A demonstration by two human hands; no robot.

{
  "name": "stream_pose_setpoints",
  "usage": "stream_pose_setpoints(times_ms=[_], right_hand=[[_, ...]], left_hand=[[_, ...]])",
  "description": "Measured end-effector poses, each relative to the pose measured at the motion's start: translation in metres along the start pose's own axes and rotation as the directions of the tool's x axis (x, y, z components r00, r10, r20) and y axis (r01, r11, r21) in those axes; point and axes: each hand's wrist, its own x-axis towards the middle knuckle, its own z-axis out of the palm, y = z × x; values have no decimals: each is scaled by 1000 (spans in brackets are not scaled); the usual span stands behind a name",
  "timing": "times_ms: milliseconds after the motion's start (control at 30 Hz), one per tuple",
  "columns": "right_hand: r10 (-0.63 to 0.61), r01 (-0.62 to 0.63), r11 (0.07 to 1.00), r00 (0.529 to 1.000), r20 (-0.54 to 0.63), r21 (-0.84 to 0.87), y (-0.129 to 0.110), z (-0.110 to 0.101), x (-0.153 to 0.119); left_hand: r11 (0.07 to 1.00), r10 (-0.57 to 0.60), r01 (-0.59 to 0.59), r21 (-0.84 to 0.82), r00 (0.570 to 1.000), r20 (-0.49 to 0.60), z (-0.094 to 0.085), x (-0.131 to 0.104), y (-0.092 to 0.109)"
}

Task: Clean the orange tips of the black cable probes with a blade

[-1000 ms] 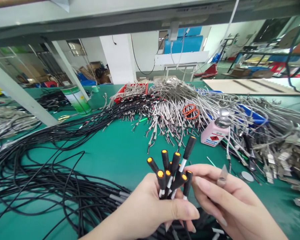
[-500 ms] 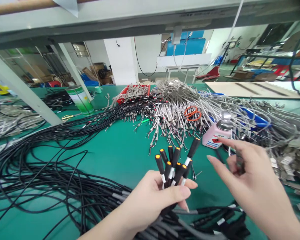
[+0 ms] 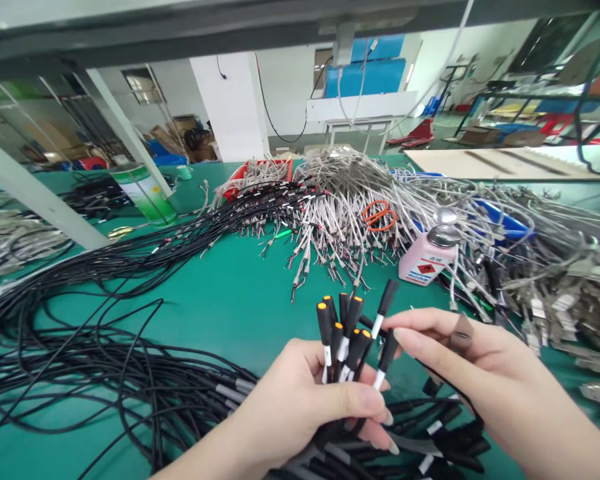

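My left hand (image 3: 325, 400) is wrapped round a bunch of black cable ends (image 3: 353, 317), several with orange tips and white labels, standing upright from the fist. At its right side, my right hand (image 3: 460, 360) pinches a black connector (image 3: 389, 350) between thumb and index finger; a dark band is on one finger. Another black connector (image 3: 387, 297) leans just above the pinch. Long black cables (image 3: 130, 360) spread over the green table to the left, and more lie beneath my hands.
A pink bottle (image 3: 429, 257) with a metal top stands behind my right hand. Beyond are a heap of grey-white cables (image 3: 350, 187), orange-handled scissors (image 3: 380, 215), a red bin (image 3: 237, 180), and a green-white can (image 3: 145, 195). Grey connectors (image 3: 575, 300) lie at right.
My right hand has moved left to the bunch and closed on a connector. My left hand still grips the bunch. The whole view has shifted slightly.
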Motion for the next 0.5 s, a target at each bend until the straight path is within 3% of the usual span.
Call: stream_pose_setpoints(times_ms=[167,333,500], right_hand=[[37,-40,993,999,34,115,2,0,2],[-22,22,998,1000,3,52,5,-2,0],[-9,8,999,1000,14,35,6,-3,0]], left_hand=[[999,29,-28,-43,999,31,1,-2,0],[997,61,-58,-55,997,57,0,-4,1],[996,69,-62,-70,993,91,0,-4,2]])
